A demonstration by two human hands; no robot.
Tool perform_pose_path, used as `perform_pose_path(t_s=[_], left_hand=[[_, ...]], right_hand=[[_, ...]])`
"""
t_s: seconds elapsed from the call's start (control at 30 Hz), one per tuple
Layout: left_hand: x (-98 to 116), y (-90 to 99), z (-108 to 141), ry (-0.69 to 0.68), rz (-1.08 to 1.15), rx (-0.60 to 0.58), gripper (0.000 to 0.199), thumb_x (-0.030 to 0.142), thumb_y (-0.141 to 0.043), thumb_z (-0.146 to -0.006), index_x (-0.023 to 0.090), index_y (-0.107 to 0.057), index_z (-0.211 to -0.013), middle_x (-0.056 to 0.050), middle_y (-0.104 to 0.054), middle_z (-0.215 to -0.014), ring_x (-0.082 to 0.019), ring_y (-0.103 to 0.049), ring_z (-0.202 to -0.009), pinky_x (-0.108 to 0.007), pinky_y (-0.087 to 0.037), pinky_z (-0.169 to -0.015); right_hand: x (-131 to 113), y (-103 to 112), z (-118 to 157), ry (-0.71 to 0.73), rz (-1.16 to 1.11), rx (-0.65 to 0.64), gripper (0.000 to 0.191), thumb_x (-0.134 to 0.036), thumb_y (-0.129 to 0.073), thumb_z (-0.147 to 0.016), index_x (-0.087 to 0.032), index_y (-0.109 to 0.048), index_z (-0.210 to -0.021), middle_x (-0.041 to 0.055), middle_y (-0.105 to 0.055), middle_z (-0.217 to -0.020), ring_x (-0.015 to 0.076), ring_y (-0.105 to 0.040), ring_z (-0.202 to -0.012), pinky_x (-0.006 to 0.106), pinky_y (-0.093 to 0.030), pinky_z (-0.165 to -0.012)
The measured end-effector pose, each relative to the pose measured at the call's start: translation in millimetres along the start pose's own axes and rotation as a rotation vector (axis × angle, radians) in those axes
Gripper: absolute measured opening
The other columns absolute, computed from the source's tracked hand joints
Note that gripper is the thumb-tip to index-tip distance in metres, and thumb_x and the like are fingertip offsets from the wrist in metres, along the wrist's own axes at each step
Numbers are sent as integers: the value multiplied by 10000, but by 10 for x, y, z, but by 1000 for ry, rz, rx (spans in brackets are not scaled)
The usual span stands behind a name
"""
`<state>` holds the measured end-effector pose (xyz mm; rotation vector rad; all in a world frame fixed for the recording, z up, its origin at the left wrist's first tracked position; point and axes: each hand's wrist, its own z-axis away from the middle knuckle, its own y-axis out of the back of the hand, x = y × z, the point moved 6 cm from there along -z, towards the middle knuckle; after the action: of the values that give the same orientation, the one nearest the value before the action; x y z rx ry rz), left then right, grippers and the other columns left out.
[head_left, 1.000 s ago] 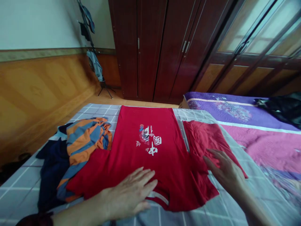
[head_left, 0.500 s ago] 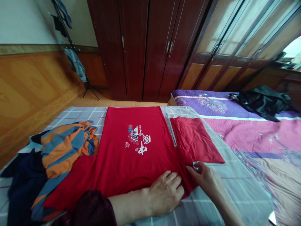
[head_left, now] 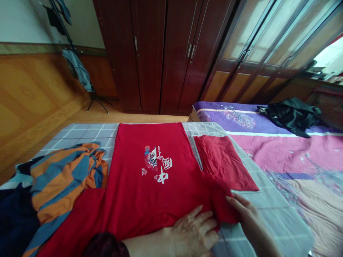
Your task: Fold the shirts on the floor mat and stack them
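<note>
Red T-shirt (head_left: 128,160) lay flat on the grey checked bed cover (head_left: 88,134), near the bed's edge closest to me. My left hand (head_left: 194,232) lay spread open on its hem; my right hand (head_left: 248,217) curled narrowly at the hem's corner, though I couldn't tell whether it pinched. A flat palm suited smoothing, I judged. Folded red cloth (head_left: 225,162) lay just beside the shirt, a striped orange-and-blue garment (head_left: 59,189) against its other side.

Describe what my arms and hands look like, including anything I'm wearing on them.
Your left hand and right hand are bare, with no gloves and no ring or watch that I can make out. Your left forearm is bare up to a dark maroon sleeve of soft-looking fabric. Your right forearm shows no sleeve within the view.
</note>
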<state>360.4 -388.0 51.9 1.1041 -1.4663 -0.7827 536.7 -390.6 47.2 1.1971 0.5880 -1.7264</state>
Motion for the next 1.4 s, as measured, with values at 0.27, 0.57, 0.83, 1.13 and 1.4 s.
perform_pose_path(t_s=[0.27, 0.57, 0.83, 1.13, 1.4], left_hand=[[33, -247, -19, -77, 8, 48, 375, 379, -442, -945, 177, -461, -1261, -73, -526, -1335, -240, -436, -1279, -387, -345, -1080], [68, 654, 212, 41, 153, -166, 160, 325, -519, -920, 189, -584, -865, -9, -671, -788, -145, -639, -634, -233, -403, -466], [-141, 752, 509, 319, -23, -95, 59, 197, -547, -888, 181, -533, -944, -31, -627, -930, -186, -629, -802, -295, -493, -680], [-192, 423, 272, 289, -262, -77, 65, 111, -504, -879, 157, -508, -833, -34, -563, -843, -183, -587, -753, -292, -501, -650], [-115, 496, 343, 338, -234, -37, 50, 148, -485, -890, 170, -524, -869, -24, -576, -867, -183, -584, -853, -328, -473, -882]], right_hand=[[-314, -141, -16, -10, 13, -31, 318, -388, -767, -608, -219, -726, -874, 54, -720, -719, 229, -664, -595, 333, -528, -563], [-568, -1021, -105, 184, 165, -406, 709, -508, -663, -732, -121, -512, -1307, 37, -672, -705, 144, -587, -503, 256, -444, -446], [-791, -905, -629, 570, 813, -241, 399, -259, -475, -775, -163, -635, -1128, 75, -670, -959, 175, -621, -755, 294, -471, -660], [-805, -1257, -721, 756, 1311, -354, 186, -147, -449, -808, -173, -632, -823, 51, -641, -863, 157, -595, -833, 234, -407, -715], [-744, -1336, -827, 776, 1377, -403, 195, -234, -487, -848, -199, -676, -878, 46, -672, -823, 175, -611, -775, 255, -387, -678]])
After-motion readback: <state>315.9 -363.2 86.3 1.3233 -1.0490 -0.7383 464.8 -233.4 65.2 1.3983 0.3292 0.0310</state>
